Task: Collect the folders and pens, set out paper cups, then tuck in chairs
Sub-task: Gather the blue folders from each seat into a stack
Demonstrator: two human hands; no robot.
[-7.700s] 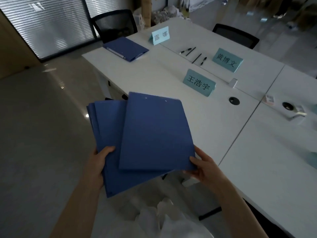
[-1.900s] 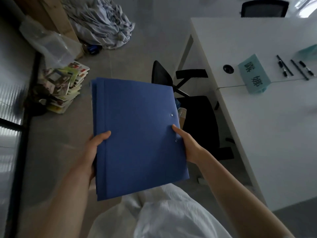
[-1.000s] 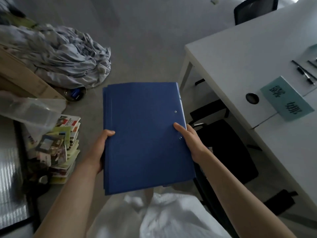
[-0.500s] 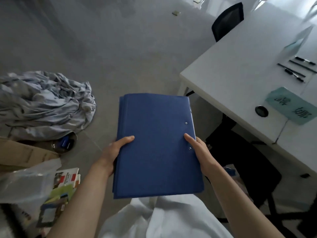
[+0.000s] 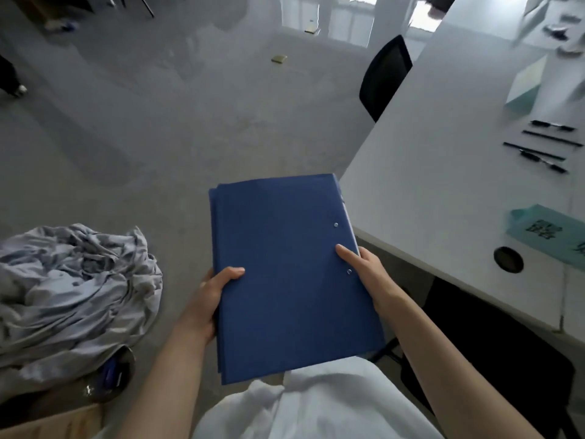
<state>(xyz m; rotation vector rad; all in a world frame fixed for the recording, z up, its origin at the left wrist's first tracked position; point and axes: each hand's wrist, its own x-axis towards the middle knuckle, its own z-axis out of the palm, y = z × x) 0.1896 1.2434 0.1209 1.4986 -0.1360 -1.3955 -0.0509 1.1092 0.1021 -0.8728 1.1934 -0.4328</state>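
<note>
The left hand (image 5: 211,293) and right hand (image 5: 364,267) clamped the stack of blue folders (image 5: 291,274) by opposite edges; right of them, blurred, probably four pens (image 5: 543,145) lay on the table (image 5: 443,172).

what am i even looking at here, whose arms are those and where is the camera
There is no machine here. The camera sits on a person's head and looks forward and down, so the two bare arms coming up from the bottom edge are the wearer's own. The left hand and the right hand grip the side edges of a stack of flat blue folders, held in the air over a grey floor. To the right is a white table with several black pens lying on it, teal name cards and a round black cable hole. A black office chair stands at its far side. On the floor to the left lies a crumpled heap of grey cloth.
</note>
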